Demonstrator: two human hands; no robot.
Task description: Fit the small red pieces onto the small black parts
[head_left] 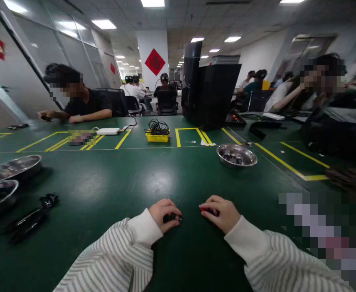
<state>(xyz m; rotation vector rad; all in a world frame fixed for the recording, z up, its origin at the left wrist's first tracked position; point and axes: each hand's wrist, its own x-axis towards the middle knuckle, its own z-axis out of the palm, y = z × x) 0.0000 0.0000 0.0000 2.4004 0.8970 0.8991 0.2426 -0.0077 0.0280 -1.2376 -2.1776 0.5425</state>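
Low over the green table (111,178), my left hand (162,211) is closed around a small black part (169,218) with a shiny end; its exact kind is unclear. To its right, across a short gap, my right hand (225,213) pinches a small dark piece with a red tip (210,211), mostly covered by the fingers. The two held pieces are apart. Beyond my right hand stands a metal bowl (237,156) with dark small parts in it. Left of my left hand lie several loose black parts (28,223).
Two metal bowls (13,165) stand at the left edge, the nearer holding black parts. Across the table are a yellow bin (157,138) of black cables, a white power strip (107,131) and tall black equipment (217,93). A person (83,99) sits at the far left; others sit behind.
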